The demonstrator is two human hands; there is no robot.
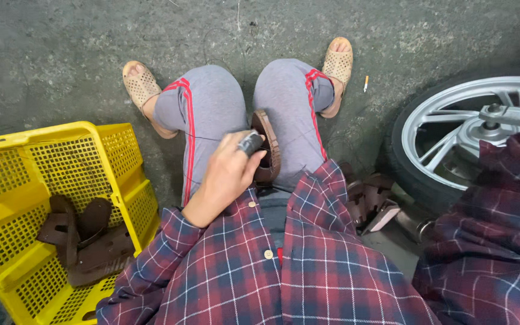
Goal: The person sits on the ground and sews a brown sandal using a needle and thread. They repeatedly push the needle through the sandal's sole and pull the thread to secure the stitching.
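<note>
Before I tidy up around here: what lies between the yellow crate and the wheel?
In the head view, the person's legs and plaid shirt fill the stretch between the yellow crate and the wheel.

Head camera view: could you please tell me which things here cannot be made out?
- Right hand: hidden in the head view behind the red plaid shirt sleeve.
- Small dark grey object in the left hand: mostly covered by fingers, kind unclear.
- Curved brown metal part: lower end hidden behind the hand.
- Silver spoked wheel: cut off by the right edge and the sleeve.
</note>
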